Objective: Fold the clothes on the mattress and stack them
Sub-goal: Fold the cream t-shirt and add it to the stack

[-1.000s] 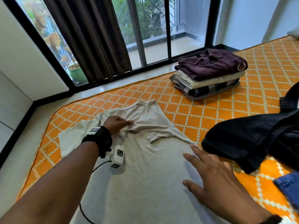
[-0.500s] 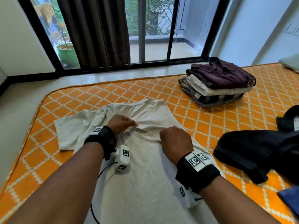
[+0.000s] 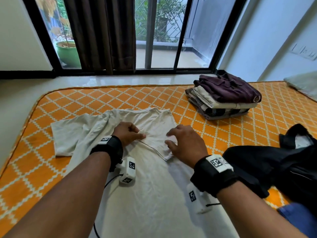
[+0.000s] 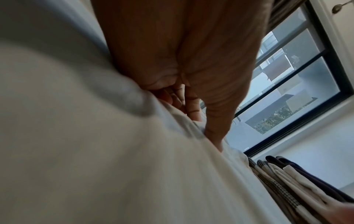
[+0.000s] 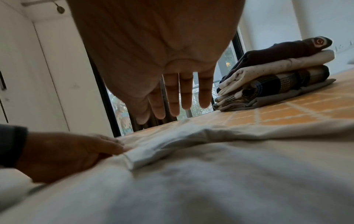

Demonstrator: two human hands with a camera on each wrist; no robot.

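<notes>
Hands over the white T-shirt [image 3: 151, 177] now, which lies spread flat on the near part of the orange-and-white lattice mattress [image 3: 72, 103], collar end pointing toward the window. Left hand [image 3: 127, 134] is down on the cloth just below the collar, fingers curled under and the thumb laid against them, pinching a ridge of the fabric; the left wrist view shows the same thing from underneath, left hand [image 4: 191, 75] with thumb and fingertips nipped into the white cloth [image 4: 114, 166]. Right hand [image 3: 186, 143] sits just beside it on the right shoulder area, fingers straight and a little spread, gripping nothing, and from its own wrist camera the right hand [image 5: 153, 53] shows those fingers [image 5: 186, 94] extended and clear above the shirt [image 5: 210, 181], not touching it. In that same view the left hand [image 5: 63, 154] rests low on the fabric next to a folded-over hem. One short sleeve lies spread out flat to the left; the right sleeve is tucked in over the chest. Over on the far right of the mattress, well apart from the shirt, stands the stack of folded clothes [image 3: 223, 98], a dark maroon garment on top, cream and checked pieces beneath. Near right, a rumpled black garment [image 3: 274, 169] lies unfolded, with a bit of blue cloth [image 3: 298, 219] at its near edge.
</notes>
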